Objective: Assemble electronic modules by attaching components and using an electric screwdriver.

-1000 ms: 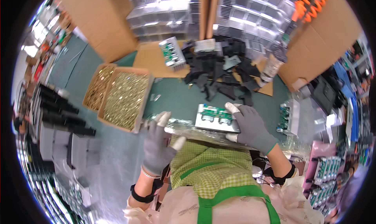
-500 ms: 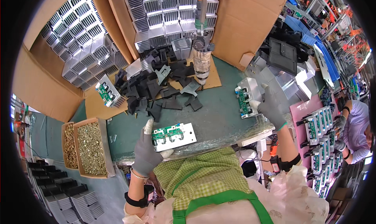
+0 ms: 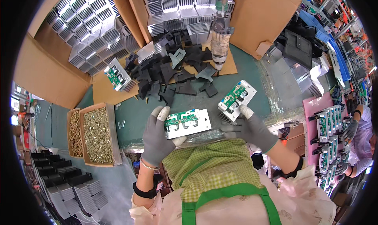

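My left hand, in a grey glove with light fingertips, is closed on the left end of a heatsink with a green circuit board. That piece lies level near the table's front edge, its white metal plate facing up. My right hand, gloved too, grips the lower right corner of a second heatsink with a circuit board. This one is tilted, and its fins show underneath. Beyond the hands, a hanging power screwdriver points down close to a heap of black plastic brackets.
Cardboard boxes of finned heatsinks stand at the back. One more heatsink with a board rests on cardboard at left. Trays of small brass-coloured screws sit farther left. At right, a co-worker's gloved hand is beside rows of boards.
My right hand has brought its heatsink leftward and nearer, turning and tilting it. The left hand keeps its hold on the other. The whole view has shifted slightly.
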Motion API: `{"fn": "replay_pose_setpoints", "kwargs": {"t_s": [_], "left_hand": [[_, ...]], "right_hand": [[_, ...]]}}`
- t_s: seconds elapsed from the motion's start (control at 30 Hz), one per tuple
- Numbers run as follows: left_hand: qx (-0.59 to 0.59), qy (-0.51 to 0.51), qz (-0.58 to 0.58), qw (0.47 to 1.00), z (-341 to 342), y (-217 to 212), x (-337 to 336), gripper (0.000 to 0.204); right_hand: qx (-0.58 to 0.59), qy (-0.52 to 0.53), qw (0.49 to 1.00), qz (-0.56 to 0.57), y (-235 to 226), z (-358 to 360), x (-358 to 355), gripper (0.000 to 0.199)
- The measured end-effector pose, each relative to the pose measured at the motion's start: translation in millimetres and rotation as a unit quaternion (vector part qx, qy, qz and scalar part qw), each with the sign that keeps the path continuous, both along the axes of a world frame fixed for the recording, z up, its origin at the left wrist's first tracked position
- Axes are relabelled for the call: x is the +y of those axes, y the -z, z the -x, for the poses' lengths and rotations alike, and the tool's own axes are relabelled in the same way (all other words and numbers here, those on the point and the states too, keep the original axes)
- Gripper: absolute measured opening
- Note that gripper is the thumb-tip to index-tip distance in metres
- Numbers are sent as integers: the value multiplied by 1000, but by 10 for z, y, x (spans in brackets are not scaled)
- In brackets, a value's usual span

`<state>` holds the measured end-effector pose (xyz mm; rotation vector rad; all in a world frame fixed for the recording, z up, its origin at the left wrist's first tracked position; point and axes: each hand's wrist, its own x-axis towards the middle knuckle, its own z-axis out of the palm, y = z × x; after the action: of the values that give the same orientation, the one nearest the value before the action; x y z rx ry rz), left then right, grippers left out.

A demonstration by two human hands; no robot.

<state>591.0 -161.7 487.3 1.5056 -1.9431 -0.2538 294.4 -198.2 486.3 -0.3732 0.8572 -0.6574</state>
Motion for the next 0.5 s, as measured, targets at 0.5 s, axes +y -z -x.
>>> {"fn": "replay_pose_setpoints", "kwargs": {"t_s": [0.5], "left_hand": [[80,-58,-3,995,-223,-108,61,74]], "right_hand": [[556,-314,308,706,-583,-273,-542,76]]}}
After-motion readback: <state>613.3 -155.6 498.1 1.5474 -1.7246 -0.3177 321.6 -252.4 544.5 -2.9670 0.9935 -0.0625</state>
